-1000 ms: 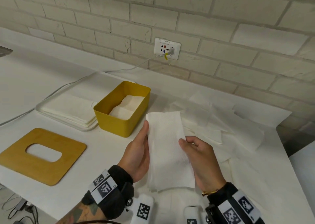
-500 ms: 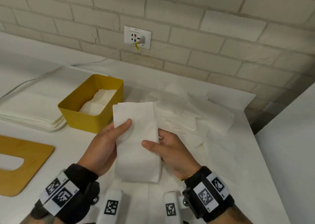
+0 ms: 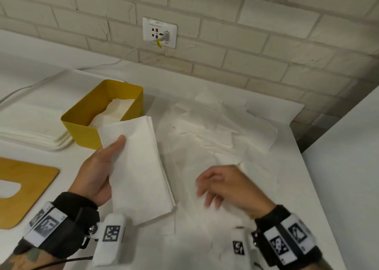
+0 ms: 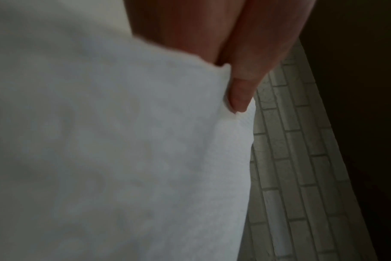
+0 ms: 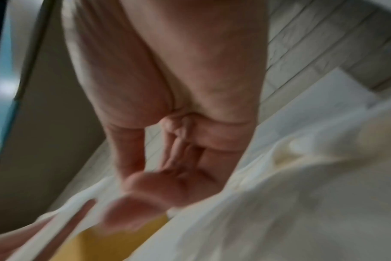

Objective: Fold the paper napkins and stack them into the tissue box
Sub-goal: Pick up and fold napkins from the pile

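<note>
A folded white paper napkin (image 3: pixel 139 163) is held above the table by my left hand (image 3: pixel 98 171), thumb on top and fingers underneath. In the left wrist view the folded napkin (image 4: pixel 123 150) fills the picture, with the thumb (image 4: pixel 241 95) pressed on its edge. The yellow tissue box (image 3: pixel 86 126) stands just beyond the napkin's far corner and has white napkins (image 3: pixel 117 107) inside. My right hand (image 3: pixel 223 185) hovers empty over loose napkins (image 3: pixel 215 130), blurred, fingers loosely curled. In the right wrist view, the right hand (image 5: pixel 159 176) holds nothing.
A white tray (image 3: pixel 30 138) with flat napkins lies left of the box. The wooden lid (image 3: pixel 26 187) with a slot lies at the front left. A brick wall with a socket (image 3: pixel 160 32) and cable runs behind. The table's right edge (image 3: pixel 307 177) is near.
My right hand has let go of the folded napkin and moved right over the loose napkins. The left hand alone now carries the napkin, closer to the yellow box.
</note>
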Demonstrator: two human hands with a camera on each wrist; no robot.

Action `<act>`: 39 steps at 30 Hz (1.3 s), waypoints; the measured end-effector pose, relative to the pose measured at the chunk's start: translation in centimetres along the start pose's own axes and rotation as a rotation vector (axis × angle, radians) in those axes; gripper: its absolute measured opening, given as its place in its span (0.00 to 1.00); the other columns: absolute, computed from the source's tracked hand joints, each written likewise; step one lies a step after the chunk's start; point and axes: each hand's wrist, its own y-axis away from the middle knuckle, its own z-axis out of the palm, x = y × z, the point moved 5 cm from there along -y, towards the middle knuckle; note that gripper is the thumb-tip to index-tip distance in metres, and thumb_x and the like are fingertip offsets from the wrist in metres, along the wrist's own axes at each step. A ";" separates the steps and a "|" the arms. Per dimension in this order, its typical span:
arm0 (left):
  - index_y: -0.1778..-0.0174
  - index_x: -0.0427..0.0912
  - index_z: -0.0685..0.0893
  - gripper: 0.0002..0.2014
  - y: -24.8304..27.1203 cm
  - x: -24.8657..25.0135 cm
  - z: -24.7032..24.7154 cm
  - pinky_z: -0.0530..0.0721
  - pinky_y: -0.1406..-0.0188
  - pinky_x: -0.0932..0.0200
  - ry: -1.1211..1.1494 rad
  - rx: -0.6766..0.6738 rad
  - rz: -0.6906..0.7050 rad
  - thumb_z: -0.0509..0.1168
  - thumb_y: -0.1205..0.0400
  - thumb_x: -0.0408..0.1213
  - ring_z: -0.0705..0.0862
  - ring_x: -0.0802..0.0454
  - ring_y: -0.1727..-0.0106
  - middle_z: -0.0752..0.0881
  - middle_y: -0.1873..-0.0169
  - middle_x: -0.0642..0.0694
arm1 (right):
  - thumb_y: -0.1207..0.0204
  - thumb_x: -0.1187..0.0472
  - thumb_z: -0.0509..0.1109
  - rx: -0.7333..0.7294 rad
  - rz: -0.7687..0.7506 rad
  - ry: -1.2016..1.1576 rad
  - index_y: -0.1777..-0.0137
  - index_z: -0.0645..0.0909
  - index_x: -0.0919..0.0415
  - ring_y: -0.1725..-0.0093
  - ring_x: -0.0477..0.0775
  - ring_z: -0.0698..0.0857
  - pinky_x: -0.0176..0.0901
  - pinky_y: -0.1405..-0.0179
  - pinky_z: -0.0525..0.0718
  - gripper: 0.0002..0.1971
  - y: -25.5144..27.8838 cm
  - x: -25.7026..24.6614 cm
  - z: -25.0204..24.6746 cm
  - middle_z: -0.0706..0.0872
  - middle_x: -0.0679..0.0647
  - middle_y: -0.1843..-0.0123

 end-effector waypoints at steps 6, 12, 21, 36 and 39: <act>0.34 0.43 0.87 0.16 0.4 -1.5 0.2 0.94 0.55 0.48 -0.009 0.006 -0.067 0.67 0.15 0.44 0.94 0.44 0.49 0.93 0.44 0.40 | 0.23 0.44 0.77 0.408 0.153 0.129 0.58 0.88 0.65 0.76 0.47 0.76 0.34 0.78 0.71 0.21 -3.4 1.1 -6.1 0.81 0.52 0.70; 0.34 0.42 0.87 0.16 0.6 -2.0 0.1 0.90 0.49 0.43 -0.025 0.015 -0.110 0.67 0.15 0.45 0.94 0.42 0.49 0.93 0.43 0.38 | 0.26 0.57 0.81 0.395 -0.080 0.086 0.60 0.89 0.57 0.52 0.42 0.88 0.35 0.54 0.77 0.06 -5.2 -1.2 -4.4 0.91 0.43 0.58; 0.38 0.40 0.87 0.14 1.0 -3.0 1.7 0.87 0.47 0.44 -0.057 0.062 -0.166 0.65 0.12 0.44 0.94 0.44 0.52 0.94 0.47 0.40 | 0.29 0.57 0.76 0.180 -0.454 -0.523 0.57 0.82 0.52 0.60 0.58 0.84 0.48 0.62 0.81 0.05 -1.4 -10.0 -3.4 0.88 0.59 0.58; 0.29 0.36 0.82 0.29 1.1 -4.8 3.9 0.88 0.36 0.40 -0.243 -0.220 -0.124 0.78 0.28 0.31 0.90 0.37 0.37 0.91 0.39 0.36 | 0.19 0.59 0.75 0.681 -0.211 -0.310 0.51 0.81 0.50 0.44 0.52 0.88 0.40 0.50 0.86 0.05 -2.6 -0.8 1.3 0.88 0.47 0.50; 0.31 0.37 0.83 0.26 0.9 -4.2 3.7 0.88 0.36 0.40 -0.346 -0.238 -0.049 0.78 0.25 0.26 0.91 0.39 0.39 0.92 0.41 0.38 | 0.19 0.60 0.75 0.615 -0.415 0.013 0.42 0.77 0.43 0.41 0.40 0.84 0.27 0.50 0.79 0.13 -1.5 -3.4 0.2 0.83 0.41 0.40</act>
